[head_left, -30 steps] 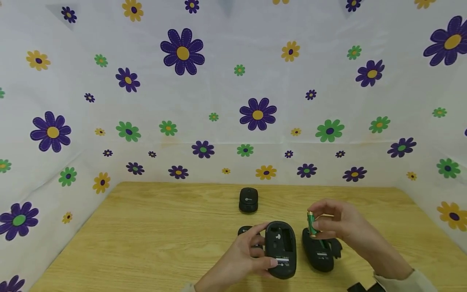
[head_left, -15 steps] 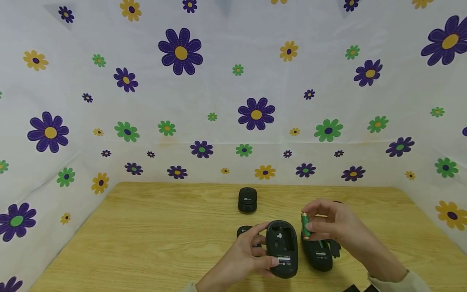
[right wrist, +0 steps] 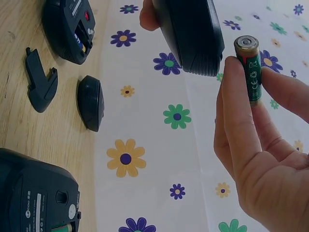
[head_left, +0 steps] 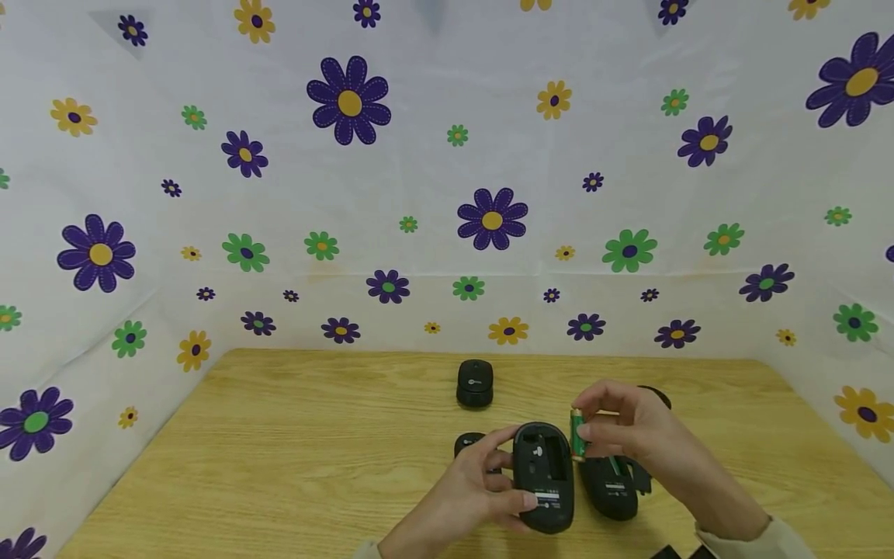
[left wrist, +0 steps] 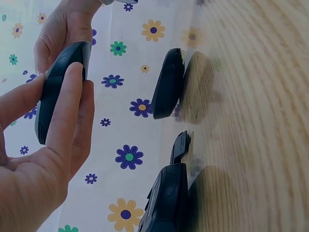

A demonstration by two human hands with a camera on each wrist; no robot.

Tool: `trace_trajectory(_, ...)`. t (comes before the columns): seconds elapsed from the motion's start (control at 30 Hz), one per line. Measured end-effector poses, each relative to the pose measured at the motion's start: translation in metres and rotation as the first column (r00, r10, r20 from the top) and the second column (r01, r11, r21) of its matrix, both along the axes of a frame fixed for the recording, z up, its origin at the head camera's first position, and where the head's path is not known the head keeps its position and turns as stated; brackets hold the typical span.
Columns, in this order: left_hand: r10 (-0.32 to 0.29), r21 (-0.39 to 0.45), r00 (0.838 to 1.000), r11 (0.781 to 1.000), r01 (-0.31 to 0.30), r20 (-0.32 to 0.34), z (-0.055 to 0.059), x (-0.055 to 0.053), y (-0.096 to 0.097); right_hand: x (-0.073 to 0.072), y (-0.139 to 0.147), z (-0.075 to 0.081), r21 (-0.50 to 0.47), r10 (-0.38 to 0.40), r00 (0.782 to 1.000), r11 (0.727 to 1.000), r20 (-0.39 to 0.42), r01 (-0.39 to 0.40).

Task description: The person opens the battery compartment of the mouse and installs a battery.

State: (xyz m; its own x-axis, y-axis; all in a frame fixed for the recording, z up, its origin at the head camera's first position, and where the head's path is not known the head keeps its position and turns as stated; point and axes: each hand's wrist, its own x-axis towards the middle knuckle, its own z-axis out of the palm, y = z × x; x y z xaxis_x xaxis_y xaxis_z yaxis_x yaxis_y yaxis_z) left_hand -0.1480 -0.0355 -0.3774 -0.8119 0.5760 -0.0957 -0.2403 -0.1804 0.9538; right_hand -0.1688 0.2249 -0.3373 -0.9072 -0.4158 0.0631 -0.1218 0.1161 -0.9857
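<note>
My left hand (head_left: 476, 491) grips a black computer mouse (head_left: 542, 477) by its sides, underside turned up towards my head. Its battery compartment stands uncovered, with no battery visible inside. Between thumb and fingers, my right hand (head_left: 646, 435) pinches a green battery (head_left: 576, 435), held upright just right of that mouse's compartment. In the right wrist view the battery (right wrist: 252, 72) and the raised mouse (right wrist: 193, 34) have a small gap between them. The left wrist view has the raised mouse (left wrist: 60, 87) edge-on, with my left fingers (left wrist: 67, 111) along its side.
On the wooden table (head_left: 314, 435) another upturned mouse (head_left: 610, 489) has a green battery in its compartment. A loose battery cover (right wrist: 41, 82) lies among the mice. More mice are at the back (head_left: 475, 383), behind my left hand and behind my right. Dark pieces (head_left: 684, 553) show at the bottom edge.
My right hand has carried the battery left, from above the table mouse to beside the raised mouse. My left hand with its mouse has shifted slightly right.
</note>
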Motion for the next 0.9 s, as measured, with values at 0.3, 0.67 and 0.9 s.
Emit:
trace_trajectory(0.3, 0.003, -0.005, 1.0, 1.0, -0.003, 0.008, 0.0, -0.001, 0.002, 0.0, -0.004, 0.001, -0.015, 0.005, 1.0, 1.0, 0.003, -0.005)
trace_trajectory(0.67, 0.003, -0.016, 1.0, 1.0, -0.003, 0.024, 0.002, -0.002, 0.003, -0.001, -0.009, 0.004, 0.002, -0.007, 0.999, 1.0, -0.031, 0.007)
trace_trajectory(0.9, 0.003, -0.033, 0.999, 0.999, -0.002, 0.041, 0.004, -0.004, 0.004, -0.001, -0.012, 0.006, 0.01, -0.004, 0.998, 1.0, -0.055, 0.005)
